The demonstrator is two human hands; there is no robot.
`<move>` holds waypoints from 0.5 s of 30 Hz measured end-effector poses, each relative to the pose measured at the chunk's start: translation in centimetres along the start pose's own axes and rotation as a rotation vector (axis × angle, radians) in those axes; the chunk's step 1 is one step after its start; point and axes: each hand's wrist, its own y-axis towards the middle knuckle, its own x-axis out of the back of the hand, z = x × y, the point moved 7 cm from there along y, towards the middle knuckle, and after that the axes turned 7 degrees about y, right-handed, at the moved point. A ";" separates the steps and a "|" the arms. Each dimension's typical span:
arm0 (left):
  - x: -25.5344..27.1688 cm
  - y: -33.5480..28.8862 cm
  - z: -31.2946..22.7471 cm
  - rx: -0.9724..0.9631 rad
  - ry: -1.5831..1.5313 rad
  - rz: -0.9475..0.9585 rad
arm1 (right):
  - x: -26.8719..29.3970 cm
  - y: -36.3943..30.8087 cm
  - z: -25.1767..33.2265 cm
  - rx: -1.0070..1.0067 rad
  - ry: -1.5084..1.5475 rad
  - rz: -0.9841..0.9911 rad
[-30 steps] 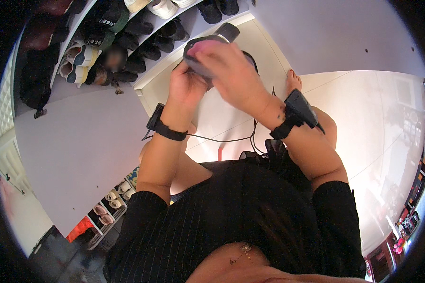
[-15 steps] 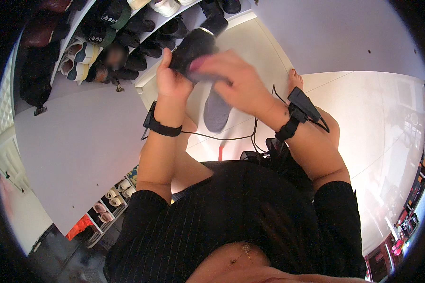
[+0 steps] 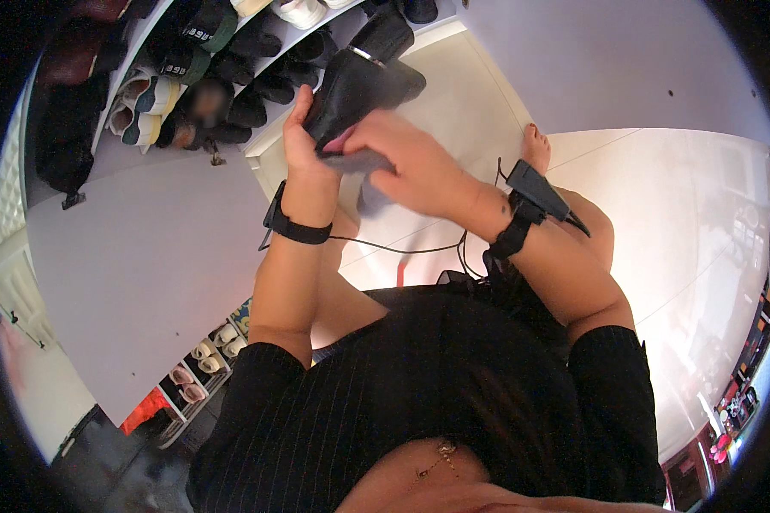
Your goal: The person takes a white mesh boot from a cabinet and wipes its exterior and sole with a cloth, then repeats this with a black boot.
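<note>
My left hand [image 3: 310,145] is raised, with its thumb up, and holds a black shoe [image 3: 346,96] that has a shiny silver band. My fingers are mostly hidden behind the shoe. My right hand [image 3: 411,162], slightly blurred, is closed on a grey cloth [image 3: 361,161] against the near end of the shoe. Part of the cloth hangs below the hand, smeared by motion. A patch of pink shows at the shoe beside my right fingertips; I cannot tell whether it is lining or something else.
An open shoe cabinet [image 3: 158,47] with several shoes on its shelves stands at the upper left. Its pale door panel [image 3: 137,274] is at the left. Black cables [image 3: 402,250] run between my wrist straps. A bare foot [image 3: 536,147] rests on the pale floor [image 3: 659,231].
My right hand has moved a little left and down along the shoe with the cloth. The hanging part of the cloth has swung left and up. The shoe has turned slightly.
</note>
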 end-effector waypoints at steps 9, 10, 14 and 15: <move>-3.1 -1.3 -0.1 -0.061 0.066 -0.067 | 11.1 -1.4 -6.5 -0.377 -0.368 -0.479; -2.5 -1.5 0.3 -0.014 0.235 -0.084 | 12.2 -1.6 -7.2 -0.491 -0.295 -0.536; -2.1 -1.7 3.0 0.109 0.804 -0.243 | 14.9 -1.6 -6.8 -0.474 -0.313 -0.596; -0.9 -1.3 3.9 0.134 0.852 -0.206 | 14.8 -1.4 -6.5 -0.471 -0.310 -0.593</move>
